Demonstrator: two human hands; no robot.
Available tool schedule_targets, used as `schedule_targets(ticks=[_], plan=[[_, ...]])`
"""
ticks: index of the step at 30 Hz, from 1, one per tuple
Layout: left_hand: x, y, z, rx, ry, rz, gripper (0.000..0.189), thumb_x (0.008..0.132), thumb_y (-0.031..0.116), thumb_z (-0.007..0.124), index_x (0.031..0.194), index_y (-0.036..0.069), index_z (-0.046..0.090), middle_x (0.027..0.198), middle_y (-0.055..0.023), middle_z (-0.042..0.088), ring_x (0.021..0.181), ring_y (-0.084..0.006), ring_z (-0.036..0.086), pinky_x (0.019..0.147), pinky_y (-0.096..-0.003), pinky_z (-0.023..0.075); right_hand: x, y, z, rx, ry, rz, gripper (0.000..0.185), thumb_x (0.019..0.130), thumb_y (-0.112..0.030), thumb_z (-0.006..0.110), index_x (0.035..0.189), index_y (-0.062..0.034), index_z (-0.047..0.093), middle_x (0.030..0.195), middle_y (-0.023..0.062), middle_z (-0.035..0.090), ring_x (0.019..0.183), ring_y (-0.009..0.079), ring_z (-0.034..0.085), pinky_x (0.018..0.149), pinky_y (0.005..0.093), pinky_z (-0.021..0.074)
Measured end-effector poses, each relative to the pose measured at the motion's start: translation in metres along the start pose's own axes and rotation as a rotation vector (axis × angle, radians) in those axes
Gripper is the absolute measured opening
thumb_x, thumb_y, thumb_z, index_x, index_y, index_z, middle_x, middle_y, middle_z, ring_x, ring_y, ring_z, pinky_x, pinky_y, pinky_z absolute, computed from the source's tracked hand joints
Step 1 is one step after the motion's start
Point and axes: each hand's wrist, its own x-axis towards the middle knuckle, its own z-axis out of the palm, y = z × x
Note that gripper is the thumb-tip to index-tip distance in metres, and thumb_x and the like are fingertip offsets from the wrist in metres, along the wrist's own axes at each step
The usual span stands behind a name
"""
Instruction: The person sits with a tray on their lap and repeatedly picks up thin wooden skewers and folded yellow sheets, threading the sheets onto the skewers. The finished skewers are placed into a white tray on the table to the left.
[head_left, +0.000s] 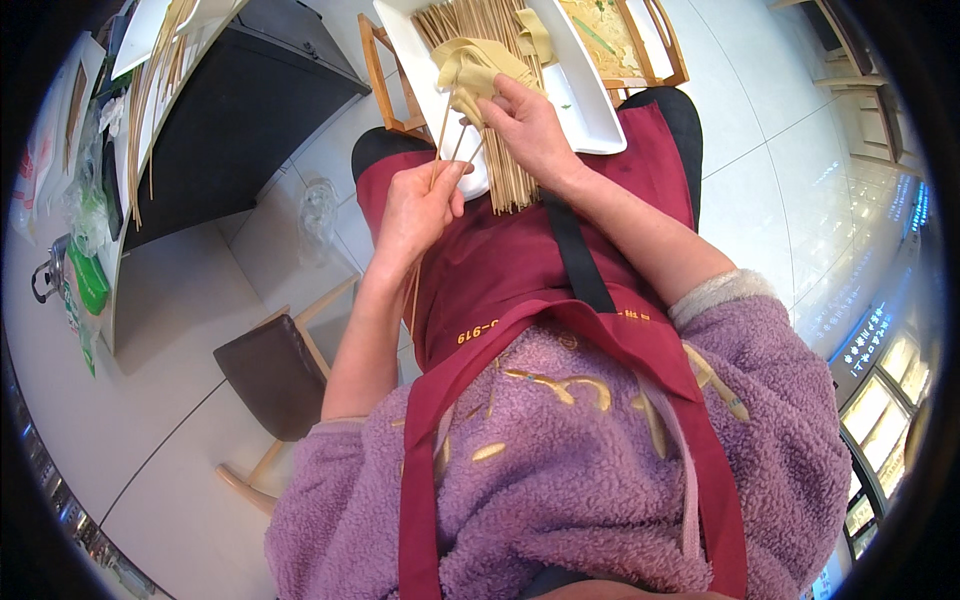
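Observation:
My left hand (424, 202) is closed around several thin wooden skewers (442, 135), whose upper ends fan out and whose lower ends run down past the wrist. Beside it, my right hand (525, 124) pinches a folded pale-yellow sheet of food (469, 79), possibly tofu skin, close to the skewer tips; whether a tip pierces it cannot be told. Under the hands lies a bundle of wooden skewers (510, 176) in a white rectangular tray (592, 120). More folded yellow sheets (487, 56) rest on the bundle, and another piece (534, 34) sits at its upper right.
A wooden-framed tray (660, 45) stands at upper right, with a wooden handle (390, 82) left of the white tray. At left, a table (120, 262) holds more skewers (139, 142), plastic bags and a metal kettle (51, 270). A brown-seated chair (277, 375) stands on the tiled floor.

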Motion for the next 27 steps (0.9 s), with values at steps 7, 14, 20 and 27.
schedule_targets(ticks=[7, 14, 20, 27], plan=[[0.001, -0.003, 0.001, -0.029, -0.006, 0.018, 0.026, 0.102, 0.022, 0.057, 0.102, 0.001, 0.072, 0.059, 0.0038, 0.055, 0.049, -0.0023, 0.04, 0.046, -0.0211, 0.0323, 0.018, -0.015, -0.007, 0.904, -0.106, 0.33, 0.041, 0.103, -0.017, 0.045, 0.136, 0.0067, 0.044, 0.125, 0.019, 0.062, 0.114, 0.0248, 0.063, 0.102, 0.0363, 0.0493], [0.003, -0.006, 0.002, 0.015, 0.001, 0.06, 0.026, 0.103, 0.021, 0.056, 0.104, 0.001, 0.072, 0.06, 0.004, 0.056, 0.05, -0.0018, 0.042, 0.047, -0.0207, 0.0337, 0.022, -0.025, -0.003, 1.042, -0.127, 0.417, 0.043, 0.105, -0.015, 0.035, 0.141, 0.0079, 0.039, 0.133, 0.0215, 0.059, 0.124, 0.0283, 0.058, 0.109, 0.0401, 0.0453], [0.004, 0.0, 0.003, -0.021, -0.01, 0.074, 0.026, 0.103, 0.02, 0.055, 0.106, 0.001, 0.072, 0.06, 0.0042, 0.056, 0.049, -0.0018, 0.04, 0.046, -0.0207, 0.0322, 0.016, -0.023, -0.002, 0.922, -0.07, 0.35, 0.036, 0.103, -0.015, 0.046, 0.134, 0.0039, 0.048, 0.124, 0.0159, 0.063, 0.114, 0.0225, 0.062, 0.102, 0.0383, 0.0491], [0.005, 0.004, -0.003, 0.018, -0.043, 0.034, 0.027, 0.103, 0.022, 0.055, 0.105, 0.001, 0.072, 0.06, 0.0039, 0.056, 0.048, -0.0018, 0.04, 0.045, -0.0206, 0.0316, 0.02, -0.015, -0.011, 0.623, 0.006, 0.115, 0.023, 0.098, -0.013, 0.055, 0.108, 0.0046, 0.065, 0.101, 0.0083, 0.067, 0.091, 0.0192, 0.066, 0.084, 0.0325, 0.0544]])
